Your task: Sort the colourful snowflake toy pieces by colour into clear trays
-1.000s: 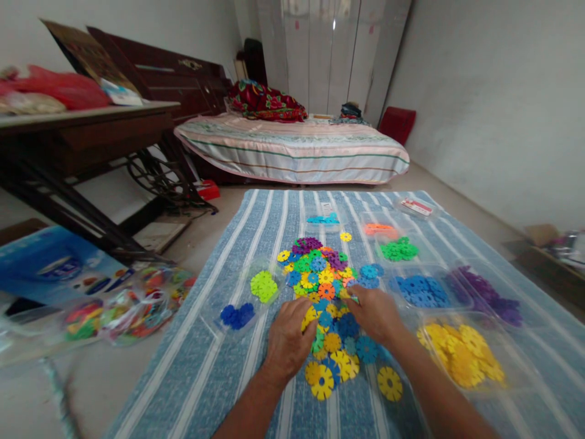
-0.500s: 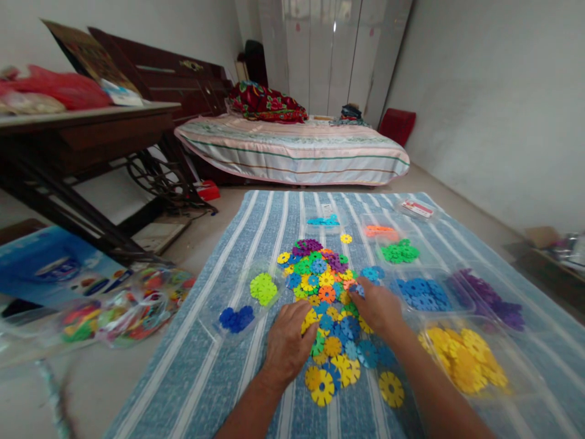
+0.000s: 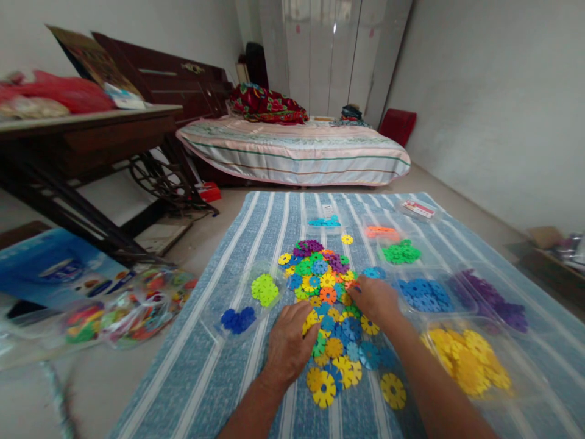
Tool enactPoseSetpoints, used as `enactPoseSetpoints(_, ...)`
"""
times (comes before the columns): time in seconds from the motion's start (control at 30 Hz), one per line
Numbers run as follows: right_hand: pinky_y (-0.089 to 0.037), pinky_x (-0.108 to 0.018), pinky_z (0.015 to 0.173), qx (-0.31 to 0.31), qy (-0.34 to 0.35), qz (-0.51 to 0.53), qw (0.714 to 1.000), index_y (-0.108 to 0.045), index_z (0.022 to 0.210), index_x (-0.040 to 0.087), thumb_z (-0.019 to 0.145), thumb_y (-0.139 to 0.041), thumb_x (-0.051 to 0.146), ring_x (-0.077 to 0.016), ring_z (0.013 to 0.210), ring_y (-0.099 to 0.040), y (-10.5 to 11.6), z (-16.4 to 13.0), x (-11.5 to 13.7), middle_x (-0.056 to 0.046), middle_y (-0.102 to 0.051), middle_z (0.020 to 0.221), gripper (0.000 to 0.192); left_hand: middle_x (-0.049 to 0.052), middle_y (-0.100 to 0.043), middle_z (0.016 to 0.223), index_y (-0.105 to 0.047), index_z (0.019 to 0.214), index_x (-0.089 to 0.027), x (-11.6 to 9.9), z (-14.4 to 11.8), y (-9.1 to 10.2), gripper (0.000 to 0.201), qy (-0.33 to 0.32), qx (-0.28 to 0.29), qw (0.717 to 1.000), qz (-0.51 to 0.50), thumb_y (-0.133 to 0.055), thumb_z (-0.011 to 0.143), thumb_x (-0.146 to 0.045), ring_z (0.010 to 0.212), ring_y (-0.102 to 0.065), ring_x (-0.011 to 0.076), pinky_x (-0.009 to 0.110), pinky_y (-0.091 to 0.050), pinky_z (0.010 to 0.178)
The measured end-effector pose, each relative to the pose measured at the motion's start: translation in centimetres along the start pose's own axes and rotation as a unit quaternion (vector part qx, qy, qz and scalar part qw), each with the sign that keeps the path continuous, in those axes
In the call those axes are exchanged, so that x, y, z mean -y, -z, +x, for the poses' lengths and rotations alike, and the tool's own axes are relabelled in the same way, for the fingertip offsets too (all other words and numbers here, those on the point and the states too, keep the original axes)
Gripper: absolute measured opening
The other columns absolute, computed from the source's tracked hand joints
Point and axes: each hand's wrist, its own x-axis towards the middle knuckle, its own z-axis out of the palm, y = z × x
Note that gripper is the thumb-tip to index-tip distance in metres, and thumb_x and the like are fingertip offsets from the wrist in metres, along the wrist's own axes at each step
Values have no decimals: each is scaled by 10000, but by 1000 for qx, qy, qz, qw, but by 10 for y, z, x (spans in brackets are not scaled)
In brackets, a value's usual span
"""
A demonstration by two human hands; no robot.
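Note:
A pile of flower-shaped plastic discs point(image 3: 327, 279) in mixed colours lies on the striped cloth. My left hand point(image 3: 292, 338) rests on the pile's left edge, fingers curved, thumb apart from the index finger, beside yellow discs point(image 3: 311, 321). At the pile's right side, my right hand point(image 3: 377, 302) has its fingertips pressed together among the discs; what they pinch is hidden. Blue discs point(image 3: 373, 272) lie just beyond it. Clear trays hold sorted discs: blue ones point(image 3: 425, 295), yellow ones point(image 3: 470, 360), purple ones point(image 3: 496, 299) and green ones point(image 3: 401, 251).
A clear tray on the left holds lime discs point(image 3: 265, 289) and dark blue discs point(image 3: 238, 320). Farther back, trays hold light blue pieces point(image 3: 323, 221) and orange pieces point(image 3: 382, 231). Bags of coloured pieces point(image 3: 141, 308) lie on the left. A bed point(image 3: 297, 149) stands beyond the table.
The blue disc seen at my right fingertips no longer shows there. My right hand has shifted only slightly; my left hand stays in almost the same place.

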Motion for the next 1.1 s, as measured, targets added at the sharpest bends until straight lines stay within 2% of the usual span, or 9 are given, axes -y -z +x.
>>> enactPoseSetpoints(0.27, -456, -326, 733, 19, -7, 19, 1000, -642, 1012, 183, 836, -478, 429, -249, 956, -632, -4, 4, -7, -119, -684, 1007, 344, 86, -675, 1013, -607, 1020, -177, 0, 0, -1, 249, 7, -1, 1000, -1, -574, 778, -228, 945, -611, 226, 396, -537, 811)
enactPoseSetpoints(0.47, -437, -295, 693, -9, -10, 53, 999, -642, 996, 194, 799, -520, 324, -238, 917, -637, -3, 10, -3, -111, -692, 964, 265, 78, -674, 1023, -605, 1024, -187, 0, 0, 1, 252, 12, 9, 1000, -5, -583, 775, -223, 952, -615, 224, 393, -536, 822)
enactPoseSetpoints(0.63, -406, -237, 649, -30, 21, 113, 993, -686, 845, 244, 832, -477, 320, -175, 831, -638, -1, 7, -8, -35, -709, 852, 222, 80, -675, 1019, -605, 1027, -187, 0, 1, 2, 254, 7, 6, 1000, -5, -575, 778, -229, 944, -618, 225, 392, -540, 812)
enactPoseSetpoints(0.87, -392, -194, 607, -69, 49, 178, 980, -695, 855, 251, 873, -401, 332, -130, 737, -621, -1, 6, -8, 22, -701, 775, 305, 86, -685, 988, -618, 1003, -179, 2, 2, 1, 233, 1, -2, 1000, -3, -557, 792, -255, 926, -625, 231, 400, -548, 789)
enactPoseSetpoints(1.1, -379, -194, 605, -85, 49, 160, 982, -710, 786, 233, 823, -462, 287, -134, 713, -617, 18, 20, -14, 3, -699, 732, 256, 72, -683, 1011, -620, 1016, -209, 2, 2, 3, 243, 9, 6, 1000, -12, -559, 784, -249, 946, -626, 222, 387, -538, 817)
